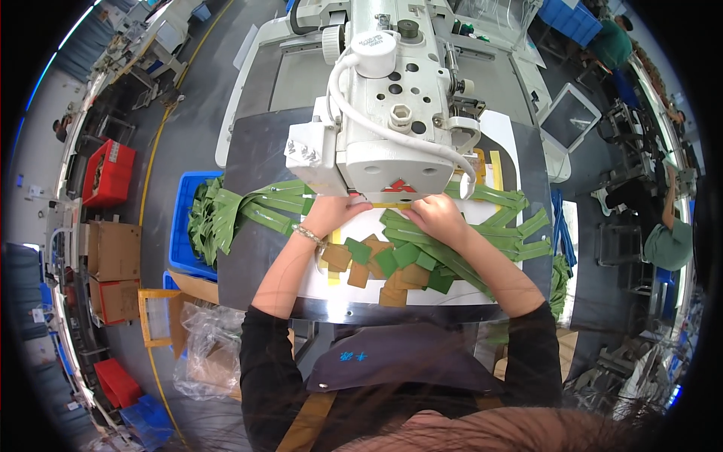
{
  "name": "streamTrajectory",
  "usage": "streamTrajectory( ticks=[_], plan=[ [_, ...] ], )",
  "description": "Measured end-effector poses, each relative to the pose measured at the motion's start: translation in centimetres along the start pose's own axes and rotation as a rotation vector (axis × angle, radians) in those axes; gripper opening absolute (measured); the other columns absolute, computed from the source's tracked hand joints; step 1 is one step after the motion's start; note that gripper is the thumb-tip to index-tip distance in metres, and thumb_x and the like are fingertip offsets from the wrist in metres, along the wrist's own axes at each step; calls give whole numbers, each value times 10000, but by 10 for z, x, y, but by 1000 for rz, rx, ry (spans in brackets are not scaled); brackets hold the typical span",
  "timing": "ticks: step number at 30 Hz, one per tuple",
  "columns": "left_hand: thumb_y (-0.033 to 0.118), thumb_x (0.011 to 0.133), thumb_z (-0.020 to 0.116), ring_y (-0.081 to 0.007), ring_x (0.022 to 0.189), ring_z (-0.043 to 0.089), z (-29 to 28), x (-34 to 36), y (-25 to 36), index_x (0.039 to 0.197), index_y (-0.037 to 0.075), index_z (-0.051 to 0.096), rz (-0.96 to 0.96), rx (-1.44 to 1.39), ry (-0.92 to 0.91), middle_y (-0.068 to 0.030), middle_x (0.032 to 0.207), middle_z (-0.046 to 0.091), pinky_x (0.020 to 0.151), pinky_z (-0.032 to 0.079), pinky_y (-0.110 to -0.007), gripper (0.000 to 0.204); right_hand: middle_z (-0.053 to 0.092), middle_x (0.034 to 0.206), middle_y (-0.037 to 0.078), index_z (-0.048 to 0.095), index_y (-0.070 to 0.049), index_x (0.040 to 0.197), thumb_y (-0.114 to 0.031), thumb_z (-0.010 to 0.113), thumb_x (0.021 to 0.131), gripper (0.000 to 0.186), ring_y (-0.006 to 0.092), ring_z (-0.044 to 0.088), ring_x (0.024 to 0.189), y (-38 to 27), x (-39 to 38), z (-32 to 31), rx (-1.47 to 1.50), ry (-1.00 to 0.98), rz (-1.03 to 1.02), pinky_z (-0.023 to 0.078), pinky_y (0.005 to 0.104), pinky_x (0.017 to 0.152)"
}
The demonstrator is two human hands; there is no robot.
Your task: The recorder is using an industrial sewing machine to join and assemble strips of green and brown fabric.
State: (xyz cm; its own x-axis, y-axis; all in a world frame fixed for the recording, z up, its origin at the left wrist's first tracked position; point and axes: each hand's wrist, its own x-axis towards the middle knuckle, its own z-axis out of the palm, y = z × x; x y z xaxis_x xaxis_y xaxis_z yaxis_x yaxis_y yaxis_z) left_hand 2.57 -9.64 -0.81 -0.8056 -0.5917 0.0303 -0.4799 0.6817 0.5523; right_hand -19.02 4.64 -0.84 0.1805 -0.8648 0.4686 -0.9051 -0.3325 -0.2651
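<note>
A white industrial sewing machine fills the middle, its head over the work table. My left hand reaches under the head from the left, thumb pointing inward; the other fingers are hidden by the machine. My right hand is closed at the head's right front edge, beside green webbing straps; what its fingers hold is hidden. More green straps run from the left toward my left hand. Between my forearms lie loose green square patches and brown square patches, overlapping on a white sheet.
A blue crate of green straps stands left of the table. Yellow strips lie on the white sheet at right. A tablet-like screen stands at the far right. Red bins and cardboard boxes sit on the left floor; a person is at right.
</note>
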Motion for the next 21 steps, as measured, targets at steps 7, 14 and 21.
streamTrajectory(
  ticks=[7,14,21],
  plan=[
    [397,804,711,-322,811,640,12,3,-28,1027,-1,633,36,-58,-24,-165,879,666,719,502,-384,463,624,952,101,579,-34,986,-169,712,757,297,267,611,915,4,1,1,37,-8,9,523,361,746],
    [322,818,713,-320,832,634,4,9,-23,1067,11,620,30,-95,-81,-157,924,664,749,498,-374,408,626,1022,98,578,-36,985,-163,701,770,279,261,605,939,10,1,-2,27,-23,26,535,353,751],
    [252,804,720,-294,830,641,8,2,-37,1085,24,628,119,-84,62,-147,965,660,730,504,-364,374,625,1029,68,564,-44,944,-175,696,771,254,234,607,937,7,6,0,6,-34,35,548,327,704]
  ],
)
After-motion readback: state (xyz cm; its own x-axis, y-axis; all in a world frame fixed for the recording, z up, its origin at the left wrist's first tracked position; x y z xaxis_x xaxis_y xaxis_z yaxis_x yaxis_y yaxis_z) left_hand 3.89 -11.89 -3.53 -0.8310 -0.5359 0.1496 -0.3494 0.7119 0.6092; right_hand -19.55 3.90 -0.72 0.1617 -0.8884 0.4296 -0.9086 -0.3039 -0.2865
